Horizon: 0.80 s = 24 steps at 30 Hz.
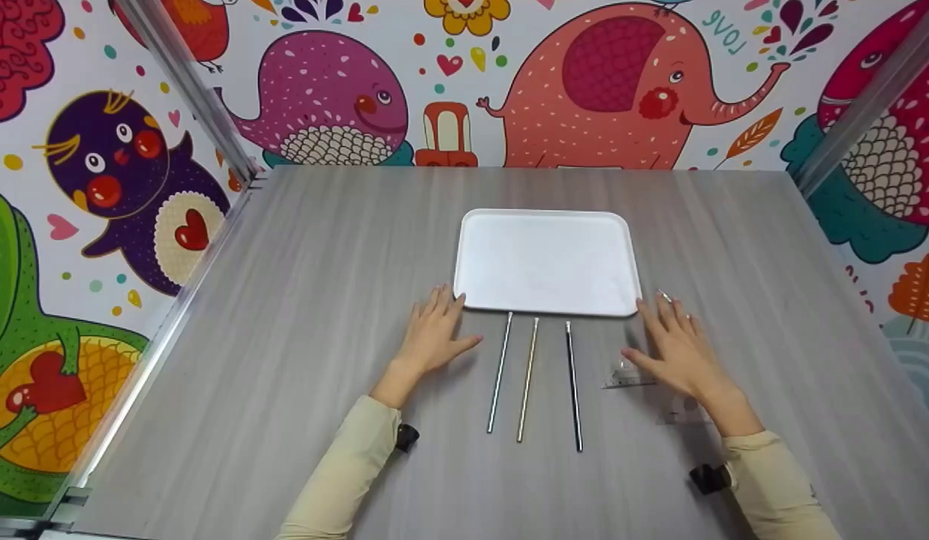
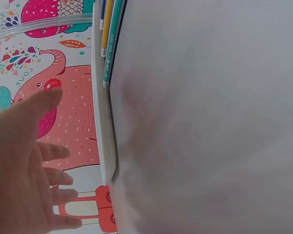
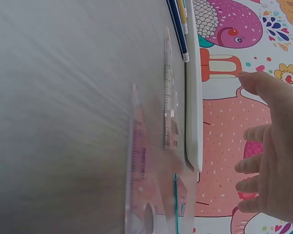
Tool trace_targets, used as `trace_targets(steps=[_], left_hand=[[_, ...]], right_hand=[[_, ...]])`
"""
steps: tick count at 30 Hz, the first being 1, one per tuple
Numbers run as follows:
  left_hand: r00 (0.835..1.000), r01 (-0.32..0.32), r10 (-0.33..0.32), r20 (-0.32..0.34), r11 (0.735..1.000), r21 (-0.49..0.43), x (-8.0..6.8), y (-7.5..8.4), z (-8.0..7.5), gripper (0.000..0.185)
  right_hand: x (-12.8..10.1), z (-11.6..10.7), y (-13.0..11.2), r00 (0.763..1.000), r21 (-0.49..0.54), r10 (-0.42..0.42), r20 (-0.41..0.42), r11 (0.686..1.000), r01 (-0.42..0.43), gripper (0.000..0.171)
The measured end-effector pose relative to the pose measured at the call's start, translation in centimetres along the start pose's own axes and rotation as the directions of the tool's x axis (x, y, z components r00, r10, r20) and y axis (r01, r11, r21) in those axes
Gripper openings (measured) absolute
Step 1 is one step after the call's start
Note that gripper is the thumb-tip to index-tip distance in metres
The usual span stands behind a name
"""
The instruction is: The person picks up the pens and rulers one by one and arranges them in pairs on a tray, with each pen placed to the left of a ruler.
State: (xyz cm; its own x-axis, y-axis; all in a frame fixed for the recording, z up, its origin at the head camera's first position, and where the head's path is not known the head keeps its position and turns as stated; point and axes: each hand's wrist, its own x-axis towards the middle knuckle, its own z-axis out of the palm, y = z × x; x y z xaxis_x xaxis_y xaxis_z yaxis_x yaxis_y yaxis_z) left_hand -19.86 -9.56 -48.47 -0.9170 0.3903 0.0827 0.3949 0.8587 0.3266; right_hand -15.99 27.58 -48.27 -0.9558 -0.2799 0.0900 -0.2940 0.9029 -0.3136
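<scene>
An empty white tray (image 1: 547, 259) lies flat in the middle of the grey table (image 1: 322, 255). In front of it lie three thin pens side by side: silver (image 1: 499, 373), gold (image 1: 527, 379) and black (image 1: 573, 386). My left hand (image 1: 438, 319) rests flat on the table at the tray's front left corner, fingers straight. My right hand (image 1: 663, 326) lies flat by the front right corner, beside clear plastic rulers (image 1: 628, 373). The right wrist view shows that hand (image 3: 271, 156), the clear rulers (image 3: 138, 161) and the tray's edge (image 3: 194, 97). Neither hand holds anything.
Cartoon-animal walls (image 1: 584, 82) with metal corner posts (image 1: 187, 82) close the table on three sides. In the left wrist view my left hand (image 2: 24, 165) hovers beside the tray's edge (image 2: 103, 141), and the pen tips (image 2: 107, 34) lie past it.
</scene>
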Motion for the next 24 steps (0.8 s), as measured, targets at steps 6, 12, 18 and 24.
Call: trace_targets(steps=[6,12,18,24], left_hand=[[1.0,0.002,-0.001,0.014,1.0,-0.005,0.8,-0.4,0.1,0.078],[0.999,0.041,-0.042,0.029,0.999,0.023,2.4,-1.4,0.3,0.079],[0.996,0.071,-0.074,0.042,0.996,0.053,3.9,-2.1,0.5,0.079],[0.991,0.114,-0.117,0.072,0.992,0.049,4.8,-2.5,1.0,0.081]], right_hand=[[0.0,0.1,-0.2,1.0,-0.042,-0.02,-0.006,0.999,0.019,0.079],[0.3,0.2,-0.4,1.0,-0.032,-0.026,0.004,0.999,0.027,0.079],[0.3,0.3,-0.4,1.0,-0.014,-0.028,-0.003,1.0,0.028,0.078],[0.3,0.5,-0.7,0.999,0.008,-0.036,-0.004,0.999,0.036,0.078]])
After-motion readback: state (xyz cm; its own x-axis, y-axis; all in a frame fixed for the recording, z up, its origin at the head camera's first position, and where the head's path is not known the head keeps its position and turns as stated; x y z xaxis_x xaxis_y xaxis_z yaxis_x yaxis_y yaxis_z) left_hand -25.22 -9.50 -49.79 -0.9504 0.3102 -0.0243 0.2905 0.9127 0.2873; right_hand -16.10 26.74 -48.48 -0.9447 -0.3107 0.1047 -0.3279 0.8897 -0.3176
